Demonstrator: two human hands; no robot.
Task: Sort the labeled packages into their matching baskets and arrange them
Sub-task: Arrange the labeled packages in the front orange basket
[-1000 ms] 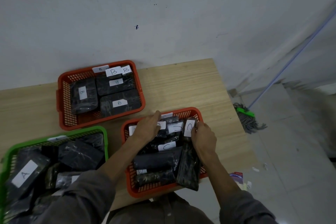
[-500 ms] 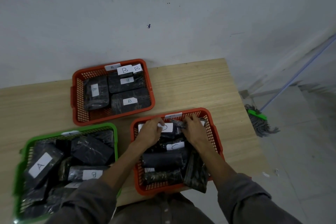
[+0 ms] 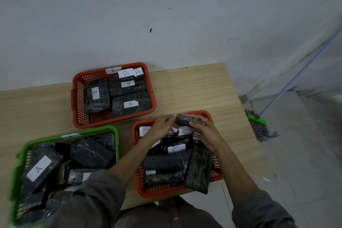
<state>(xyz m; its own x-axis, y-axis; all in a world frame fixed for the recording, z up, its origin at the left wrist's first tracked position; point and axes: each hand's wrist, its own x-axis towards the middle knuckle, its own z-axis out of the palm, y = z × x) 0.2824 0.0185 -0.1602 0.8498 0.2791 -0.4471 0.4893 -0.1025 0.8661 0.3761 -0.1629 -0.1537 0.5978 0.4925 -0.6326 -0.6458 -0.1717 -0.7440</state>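
Three baskets stand on a wooden table [image 3: 199, 89]. The near red basket [image 3: 137, 177] holds several dark wrapped packages, one with a white label C [image 3: 176, 148]. Over its far end, my left hand [image 3: 162, 126] and my right hand [image 3: 205, 133] together hold a small dark package [image 3: 185, 119], lifted above the others. A long dark package [image 3: 199, 168] leans on that basket's right side. The far red basket [image 3: 76, 102] holds packages labelled B [image 3: 130, 103]. The green basket [image 3: 22, 155] at the left holds a loose pile, one labelled A [image 3: 38, 169].
The wall runs just behind the table. The table's right edge drops to a tiled floor, where a mop [image 3: 259, 124] with a green clamp and a blue handle leans toward the wall. My sleeves fill the bottom of the view.
Both hands have come together at the far end of the near red basket and lifted one small dark package out of the row. The camera view shifted slightly.
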